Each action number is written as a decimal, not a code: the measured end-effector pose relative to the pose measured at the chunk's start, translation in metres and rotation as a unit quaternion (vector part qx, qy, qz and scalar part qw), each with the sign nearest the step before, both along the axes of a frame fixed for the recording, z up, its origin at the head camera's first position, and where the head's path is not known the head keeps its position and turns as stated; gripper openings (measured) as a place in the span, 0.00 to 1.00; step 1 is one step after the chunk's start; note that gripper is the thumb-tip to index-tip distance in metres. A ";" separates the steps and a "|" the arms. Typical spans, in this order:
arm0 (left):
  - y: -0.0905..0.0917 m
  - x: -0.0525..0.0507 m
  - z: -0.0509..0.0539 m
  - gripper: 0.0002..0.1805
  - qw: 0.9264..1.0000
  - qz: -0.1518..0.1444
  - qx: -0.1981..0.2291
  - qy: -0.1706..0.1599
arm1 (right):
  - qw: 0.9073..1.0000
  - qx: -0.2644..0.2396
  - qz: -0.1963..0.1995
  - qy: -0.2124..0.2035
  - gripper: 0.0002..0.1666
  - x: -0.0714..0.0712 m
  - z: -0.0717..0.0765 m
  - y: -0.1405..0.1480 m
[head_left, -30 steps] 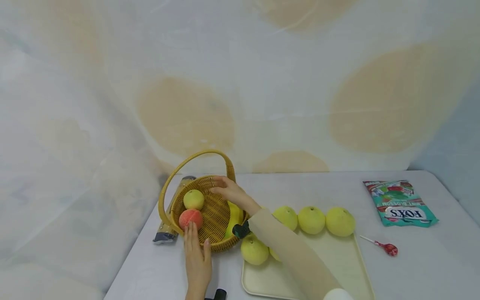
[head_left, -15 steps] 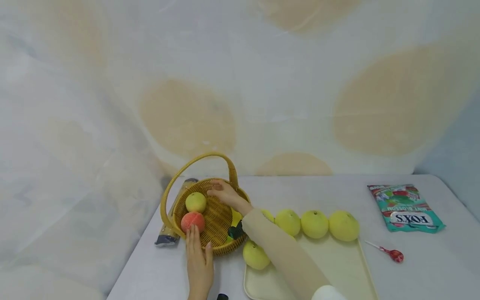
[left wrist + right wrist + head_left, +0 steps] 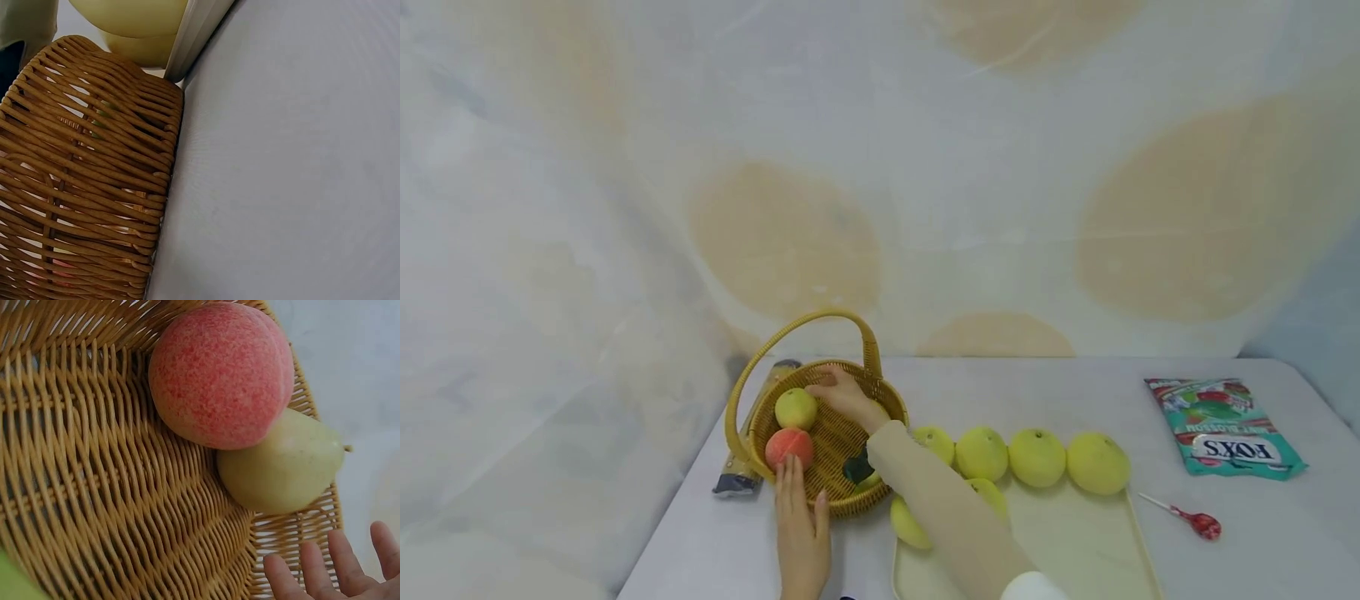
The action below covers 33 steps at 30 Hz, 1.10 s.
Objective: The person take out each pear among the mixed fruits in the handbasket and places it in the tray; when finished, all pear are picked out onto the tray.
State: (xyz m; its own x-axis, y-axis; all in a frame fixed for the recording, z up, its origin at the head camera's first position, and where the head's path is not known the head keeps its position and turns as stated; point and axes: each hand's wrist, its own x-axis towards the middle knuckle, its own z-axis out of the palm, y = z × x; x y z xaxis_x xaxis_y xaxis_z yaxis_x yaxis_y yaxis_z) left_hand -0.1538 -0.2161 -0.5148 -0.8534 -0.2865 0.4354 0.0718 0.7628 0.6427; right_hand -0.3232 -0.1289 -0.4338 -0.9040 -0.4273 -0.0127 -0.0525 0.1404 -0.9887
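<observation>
A wicker basket [image 3: 832,442] with a tall handle stands on the table's left side. In it lie a pink-red peach [image 3: 788,448] and a yellow-green pear [image 3: 795,409], touching each other in the right wrist view. My left hand [image 3: 802,533] lies at the basket's near rim, straight fingertips by the peach; whether they touch it is unclear. Over the basket's far part, my right hand [image 3: 844,397] reaches in beside the pear, fingers spread and holding nothing. In the right wrist view its fingers [image 3: 340,556] are apart from the pear [image 3: 284,465]. The sleeve hides part of the basket.
A cream tray [image 3: 1075,558] with several round yellow fruits [image 3: 1037,457] adjoins the basket's right side. Farther right lie a red lollipop [image 3: 1202,525] and a green FOX'S candy bag [image 3: 1225,429]. A brown-and-black packet [image 3: 737,482] lies left of the basket.
My right hand has moved left and lower across the basket, closer to the pear. My left hand keeps its place at the rim. The head view has shifted slightly.
</observation>
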 end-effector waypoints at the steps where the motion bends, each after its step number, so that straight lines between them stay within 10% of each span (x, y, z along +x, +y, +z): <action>1: -0.001 0.000 -0.001 0.34 1.000 0.000 0.001 -0.001 | 1.000 0.003 -0.003 0.002 0.34 0.000 -0.002 -0.003; 18: -0.001 0.000 0.000 0.33 1.000 0.009 0.000 -0.005 | 0.999 0.009 -0.030 0.005 0.34 -0.007 -0.015 -0.021; 33: 0.001 -0.001 -0.004 0.32 0.997 0.030 -0.049 0.059 | 0.999 0.011 -0.041 0.004 0.32 -0.012 -0.025 -0.037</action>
State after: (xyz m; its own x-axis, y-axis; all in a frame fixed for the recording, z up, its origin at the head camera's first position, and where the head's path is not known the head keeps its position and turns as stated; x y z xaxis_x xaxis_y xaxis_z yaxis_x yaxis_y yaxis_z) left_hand -0.1547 -0.2146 -0.5186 -0.7772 -0.2870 0.5600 0.0951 0.8261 0.5554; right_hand -0.3351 -0.1662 -0.4584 -0.9362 -0.3511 -0.0146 -0.0469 0.1660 -0.9850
